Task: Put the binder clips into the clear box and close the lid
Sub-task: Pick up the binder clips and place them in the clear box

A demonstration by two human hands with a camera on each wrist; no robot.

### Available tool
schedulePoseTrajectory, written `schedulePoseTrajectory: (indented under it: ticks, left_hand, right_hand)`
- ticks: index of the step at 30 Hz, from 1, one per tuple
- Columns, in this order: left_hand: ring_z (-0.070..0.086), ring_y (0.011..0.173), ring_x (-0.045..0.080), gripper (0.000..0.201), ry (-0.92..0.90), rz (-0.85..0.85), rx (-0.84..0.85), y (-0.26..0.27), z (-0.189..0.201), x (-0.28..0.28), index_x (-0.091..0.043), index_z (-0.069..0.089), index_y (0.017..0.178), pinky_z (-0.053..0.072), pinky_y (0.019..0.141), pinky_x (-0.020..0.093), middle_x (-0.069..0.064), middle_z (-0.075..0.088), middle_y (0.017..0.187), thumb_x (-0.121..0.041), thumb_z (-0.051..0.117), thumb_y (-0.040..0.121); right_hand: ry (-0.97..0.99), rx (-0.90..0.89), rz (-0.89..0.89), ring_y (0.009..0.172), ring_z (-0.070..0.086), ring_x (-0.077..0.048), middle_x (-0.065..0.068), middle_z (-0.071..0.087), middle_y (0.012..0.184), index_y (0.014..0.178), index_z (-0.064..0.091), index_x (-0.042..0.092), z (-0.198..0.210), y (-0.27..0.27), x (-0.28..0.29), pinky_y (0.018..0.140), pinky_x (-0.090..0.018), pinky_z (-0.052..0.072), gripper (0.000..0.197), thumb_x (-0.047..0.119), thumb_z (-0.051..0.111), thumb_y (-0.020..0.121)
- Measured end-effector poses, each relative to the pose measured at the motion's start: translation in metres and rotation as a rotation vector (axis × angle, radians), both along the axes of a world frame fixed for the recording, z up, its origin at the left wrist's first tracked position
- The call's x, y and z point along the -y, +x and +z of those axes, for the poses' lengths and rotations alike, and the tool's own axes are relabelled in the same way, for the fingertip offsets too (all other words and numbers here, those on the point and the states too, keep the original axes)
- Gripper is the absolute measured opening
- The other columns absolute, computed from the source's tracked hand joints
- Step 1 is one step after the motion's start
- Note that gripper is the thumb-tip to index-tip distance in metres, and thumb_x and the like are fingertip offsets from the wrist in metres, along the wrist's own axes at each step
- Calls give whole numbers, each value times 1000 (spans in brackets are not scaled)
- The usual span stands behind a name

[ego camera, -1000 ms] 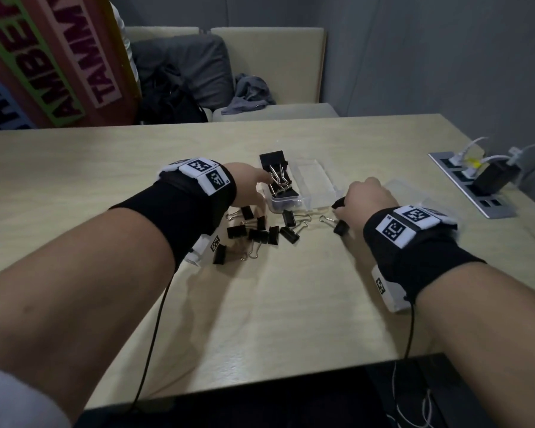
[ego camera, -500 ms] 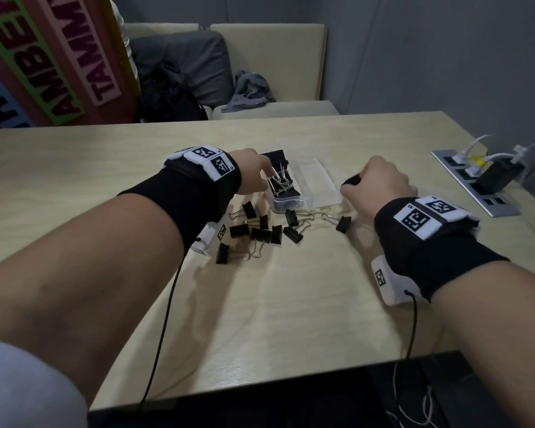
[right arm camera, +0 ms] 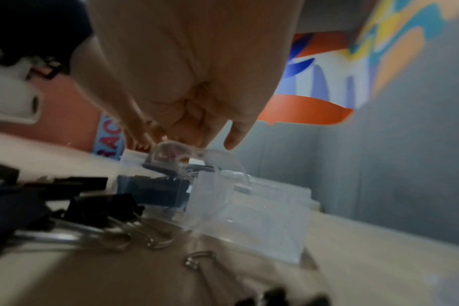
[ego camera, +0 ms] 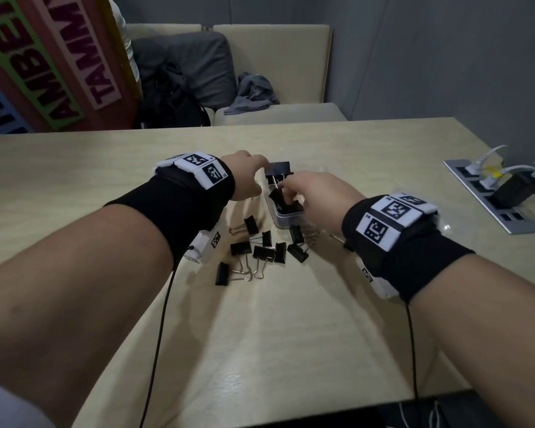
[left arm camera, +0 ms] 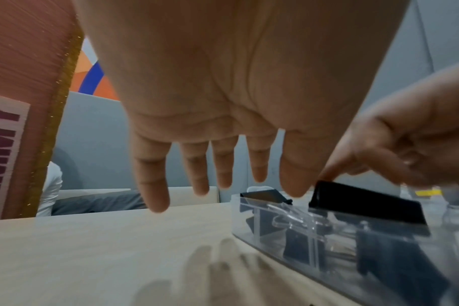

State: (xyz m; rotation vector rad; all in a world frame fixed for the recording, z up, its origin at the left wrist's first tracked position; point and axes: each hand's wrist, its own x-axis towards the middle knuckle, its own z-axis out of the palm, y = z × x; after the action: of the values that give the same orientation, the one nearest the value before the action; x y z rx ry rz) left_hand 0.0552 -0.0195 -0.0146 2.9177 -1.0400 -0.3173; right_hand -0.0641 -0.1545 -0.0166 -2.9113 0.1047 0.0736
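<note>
Pinching binder clip (ego camera: 280,197) over clear box (ego camera: 286,218) | right hand (ego camera: 318,199) | banner (ego camera: 99,60) "TAMMY"

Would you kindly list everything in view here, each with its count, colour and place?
clear box: one, transparent, mid-table, lid open, holding several black clips
loose binder clips: about ten, black with silver handles, on the table in front of the box
table: one, pale wood
socket strip: one, grey, at the table's right edge, with plugs
sofa: beige, behind the table
left hand: fingers straight, beside the box
right hand: over the box, grip on a black binder clip
</note>
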Motion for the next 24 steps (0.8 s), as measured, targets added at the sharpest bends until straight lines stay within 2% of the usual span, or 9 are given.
schedulePoseTrajectory:
  ticks: [2,4,7,10,13,17,21,23,24]
  left_hand:
    - [46,132,30,60,-11,-42,15,0,-2,4,-30,33,148,41,104,38,5,33,154,-25,54,91]
    - [35,141,28,62,22,-104,23,-1,-3,9,-26,28,151,33,113,38,2,24,160,-20,50,94]
    - [37,139,28,53,126,-185,21,0,-4,19,-15,37,147,33,113,39,7,33,155,-10,42,94]
    - [36,140,29,53,209,-198,52,3,-5,22,-15,36,147,32,114,38,6,29,157,-8,38,95]
    - [27,146,27,59,250,-204,72,3,-5,21,-17,24,153,25,117,35,2,18,162,-9,37,97]
    - [31,144,29,59,268,-214,71,1,-6,19,-17,22,154,28,117,37,2,18,162,-13,38,97]
    - [27,145,29,60,239,-208,53,0,-4,15,-19,21,154,26,117,38,2,14,163,-16,40,97]
    - [27,146,28,63,144,-162,32,0,-1,8,-23,23,153,27,116,37,2,12,164,-17,45,95]
    - [32,143,28,62,75,-126,19,-1,2,4,-25,28,152,31,113,38,2,17,162,-18,48,93]
  right_hand:
    - [95,87,-54,104,58,-24,-1,60,118,104,63,23,-4,2,6,87,-33,47,27,4,53,87]
    - [147,131,-81,110,56,-23,-2,57,122,117,63,26,-7,3,8,91,-32,42,26,20,52,94]
    - [119,31,-43,119,53,-22,-2,55,130,135,53,38,-12,7,4,98,-36,43,39,33,49,97]
    - [5,26,-25,113,58,-24,1,61,126,128,55,39,-13,11,2,95,-42,47,39,20,49,94]
    - [-71,13,-30,100,62,-27,-1,64,116,117,59,34,-11,13,2,84,-38,50,40,8,47,89]
    - [-30,37,-53,99,62,-28,-2,64,116,116,61,32,-13,11,2,81,-35,49,41,5,48,88]
    - [-38,31,-63,112,55,-27,0,59,125,120,61,31,-13,5,-2,92,-38,42,41,8,45,90]
    - [-39,81,-64,121,47,-28,0,53,131,123,60,30,-10,-1,-6,100,-41,38,39,12,47,91]
    - [-8,131,-68,121,46,-27,-2,52,130,123,60,27,-8,-5,-8,101,-42,39,36,14,49,91]
